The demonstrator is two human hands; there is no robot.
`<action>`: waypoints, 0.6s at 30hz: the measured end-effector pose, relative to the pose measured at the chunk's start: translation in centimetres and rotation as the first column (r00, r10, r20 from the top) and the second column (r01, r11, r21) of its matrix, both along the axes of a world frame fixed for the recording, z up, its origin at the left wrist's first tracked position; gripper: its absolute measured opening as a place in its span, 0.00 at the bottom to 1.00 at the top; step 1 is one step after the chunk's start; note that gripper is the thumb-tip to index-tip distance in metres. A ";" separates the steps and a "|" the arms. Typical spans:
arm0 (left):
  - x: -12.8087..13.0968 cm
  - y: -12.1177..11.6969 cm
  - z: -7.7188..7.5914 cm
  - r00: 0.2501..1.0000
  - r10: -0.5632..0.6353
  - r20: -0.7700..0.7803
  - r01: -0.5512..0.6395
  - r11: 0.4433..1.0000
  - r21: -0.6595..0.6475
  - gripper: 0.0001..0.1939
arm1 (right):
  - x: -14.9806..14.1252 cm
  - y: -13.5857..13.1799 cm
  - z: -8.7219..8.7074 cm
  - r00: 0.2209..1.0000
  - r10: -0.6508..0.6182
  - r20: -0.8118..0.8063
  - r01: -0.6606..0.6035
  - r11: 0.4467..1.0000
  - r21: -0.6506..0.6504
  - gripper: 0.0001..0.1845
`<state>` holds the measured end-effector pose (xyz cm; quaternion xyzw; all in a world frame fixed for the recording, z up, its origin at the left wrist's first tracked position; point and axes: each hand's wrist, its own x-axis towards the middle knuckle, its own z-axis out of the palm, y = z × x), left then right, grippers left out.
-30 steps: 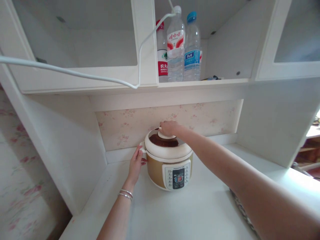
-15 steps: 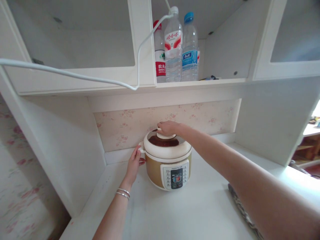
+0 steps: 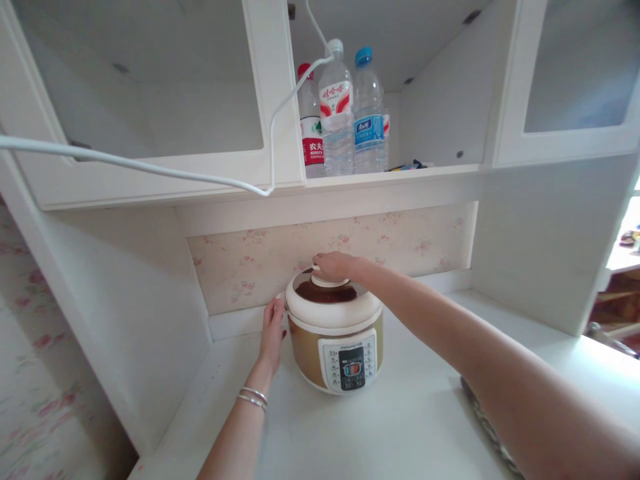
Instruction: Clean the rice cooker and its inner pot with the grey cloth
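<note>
A gold and white electric pressure cooker [image 3: 306, 347] stands on the white counter, its control panel [image 3: 351, 360] facing me. Its white lid [image 3: 330, 315] with a brown top sits on the pot. My right hand [image 3: 334, 265] is closed around the knob on top of the lid, and the fingers hide most of that knob. At the cooker's left side, my left hand [image 3: 273, 330] grips the white side handle [image 3: 281, 295], which the fingers partly cover. Two silver bangles [image 3: 253, 398] circle my left wrist.
Overhead, an open cabinet holds several plastic bottles [image 3: 369, 127]. A white cable [image 3: 200, 175] hangs across the cabinet front. White side panels [image 3: 540, 233] flank the counter [image 3: 320, 440]. A dark patterned object [image 3: 480, 413] lies partly under my right forearm.
The view has tilted up slightly, so everything sits lower. My left hand has shifted a little around the side handle; my right hand stays on the lid knob.
</note>
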<state>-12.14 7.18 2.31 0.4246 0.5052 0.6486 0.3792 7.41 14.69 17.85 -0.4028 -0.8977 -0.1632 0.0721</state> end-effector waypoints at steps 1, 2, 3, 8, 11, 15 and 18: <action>0.3 0.1 0.0 1.000 0.002 0.009 -0.002 1.000 -0.006 0.24 | 0.3 0.0 0.0 0.999 0.038 0.008 -0.038 0.999 0.002 0.22; 0.5 0.3 0.0 1.000 -0.005 0.024 0.005 1.000 -0.002 0.24 | 0.6 0.1 0.1 0.997 0.076 0.017 -0.076 0.997 0.003 0.22; 0.7 0.4 -0.1 0.999 -0.012 0.043 0.012 1.000 0.011 0.24 | 0.8 0.2 0.1 0.994 0.110 0.026 -0.110 0.994 0.001 0.21; 0.9 0.9 -0.2 0.997 0.020 0.074 -0.027 0.996 0.083 0.22 | 1.5 0.7 0.2 0.965 0.235 0.114 -0.240 0.970 0.034 0.22; 0.8 1.1 -0.2 0.999 0.034 0.035 -0.037 0.995 0.097 0.21 | 1.4 0.0 0.5 0.975 0.167 0.146 -0.179 0.981 0.074 0.24; 0.6 1.2 0.0 1.000 0.018 -0.001 -0.018 0.996 0.088 0.21 | 2.3 -2.9 0.7 0.995 0.088 0.050 -0.093 0.989 0.117 0.24; 0.6 1.3 0.1 0.999 0.037 -0.014 -0.035 0.995 0.093 0.20 | 5.1 -6.7 0.0 0.996 0.069 -0.053 -0.064 0.994 0.090 0.22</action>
